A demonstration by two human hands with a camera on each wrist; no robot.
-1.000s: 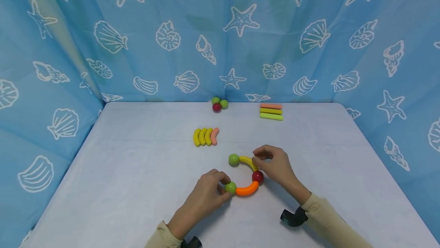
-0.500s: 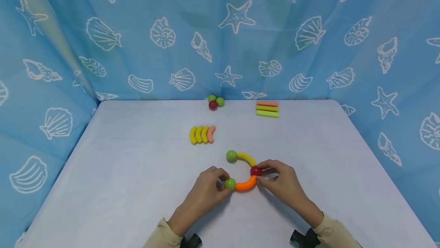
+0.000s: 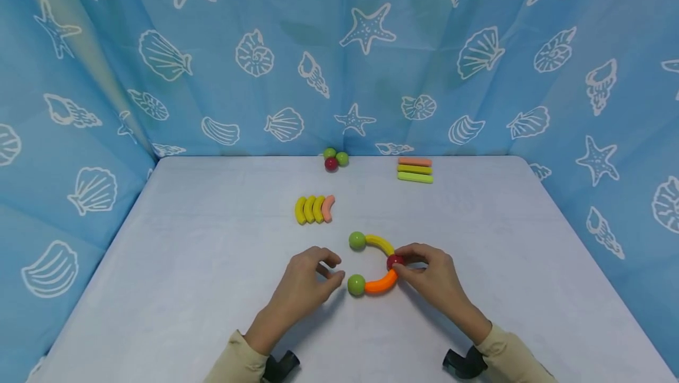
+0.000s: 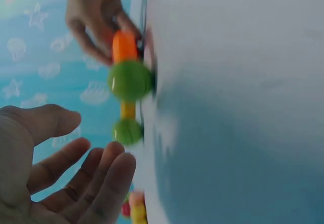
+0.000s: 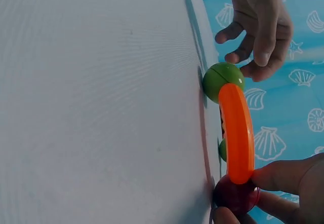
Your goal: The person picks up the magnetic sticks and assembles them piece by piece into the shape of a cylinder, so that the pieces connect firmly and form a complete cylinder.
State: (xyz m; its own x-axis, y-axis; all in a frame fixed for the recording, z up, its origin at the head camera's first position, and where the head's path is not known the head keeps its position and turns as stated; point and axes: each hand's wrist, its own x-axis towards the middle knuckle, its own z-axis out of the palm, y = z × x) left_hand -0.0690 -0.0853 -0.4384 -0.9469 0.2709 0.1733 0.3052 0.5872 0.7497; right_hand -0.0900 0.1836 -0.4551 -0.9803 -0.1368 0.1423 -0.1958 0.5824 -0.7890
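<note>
The red ball (image 3: 391,261) is pinched between the thumb and fingers of the right hand (image 3: 434,272); the left hand (image 3: 303,284), fingers loosely parted, is held just beside the near green ball (image 3: 356,284). If the red ball is twisted or squeezed sideways, the orange piece (image 3: 381,284) and yellow piece (image 3: 379,243) could be dislodged. From the right fingertips, the orange piece's curved long axis is pointed toward the left hand, the yellow piece's obliquely away.

Red ball (image 5: 233,196), orng arc (image 3: 381,285); blu curtain (image 3: 424,47) w/ wht shells (image 3: 285,124).
</note>
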